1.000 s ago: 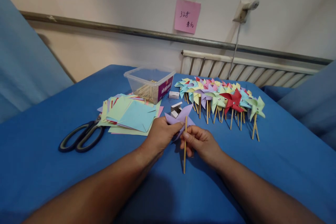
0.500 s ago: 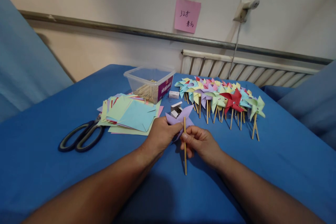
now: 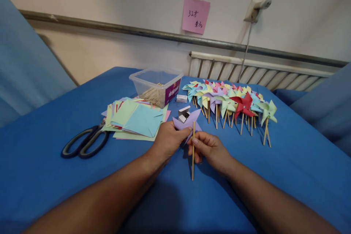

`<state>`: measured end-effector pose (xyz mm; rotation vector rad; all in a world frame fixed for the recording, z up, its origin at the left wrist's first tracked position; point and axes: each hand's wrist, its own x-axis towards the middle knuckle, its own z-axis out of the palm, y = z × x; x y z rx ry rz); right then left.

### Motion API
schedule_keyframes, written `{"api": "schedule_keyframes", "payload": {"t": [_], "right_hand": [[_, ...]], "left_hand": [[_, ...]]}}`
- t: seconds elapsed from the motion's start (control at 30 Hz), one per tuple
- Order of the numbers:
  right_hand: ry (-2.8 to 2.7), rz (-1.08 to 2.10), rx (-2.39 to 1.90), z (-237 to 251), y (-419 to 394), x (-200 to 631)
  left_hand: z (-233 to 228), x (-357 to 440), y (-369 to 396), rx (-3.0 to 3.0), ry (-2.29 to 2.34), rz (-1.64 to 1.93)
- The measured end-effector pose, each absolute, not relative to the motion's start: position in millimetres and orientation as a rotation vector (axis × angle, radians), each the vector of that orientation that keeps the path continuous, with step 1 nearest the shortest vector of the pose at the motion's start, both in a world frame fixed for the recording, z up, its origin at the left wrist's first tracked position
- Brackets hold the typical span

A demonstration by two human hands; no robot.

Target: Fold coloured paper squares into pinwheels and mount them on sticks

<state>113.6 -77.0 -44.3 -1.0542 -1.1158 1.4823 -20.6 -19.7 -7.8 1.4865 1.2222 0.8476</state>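
Note:
My left hand [image 3: 167,141] pinches a folded purple paper pinwheel [image 3: 189,120] just above the blue cloth [image 3: 41,182]. My right hand [image 3: 210,150] grips a thin wooden stick [image 3: 193,161] held upright, its top end against the back of the purple pinwheel. The two hands touch near the middle of the surface. Part of the pinwheel is hidden behind my left fingers.
Finished paper pinwheels on sticks [image 3: 233,106] lie in a row to the right. A stack of coloured paper squares [image 3: 137,119] and black scissors [image 3: 85,142] lie to the left. A clear plastic box of sticks [image 3: 156,86] and small white boxes [image 3: 183,114] sit behind.
The stick has shifted slightly up and down in my right hand. Both hands stay in nearly the same place.

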Motion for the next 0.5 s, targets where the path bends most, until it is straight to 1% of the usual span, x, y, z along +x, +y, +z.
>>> {"api": "schedule_keyframes", "payload": {"t": [0.5], "right_hand": [[-1.117, 1.491, -1.035, -44.0, -77.9, 114.0]], "left_hand": [[-5.1, -20.9, -22.8, 1.562, 1.250, 0.855]]}}
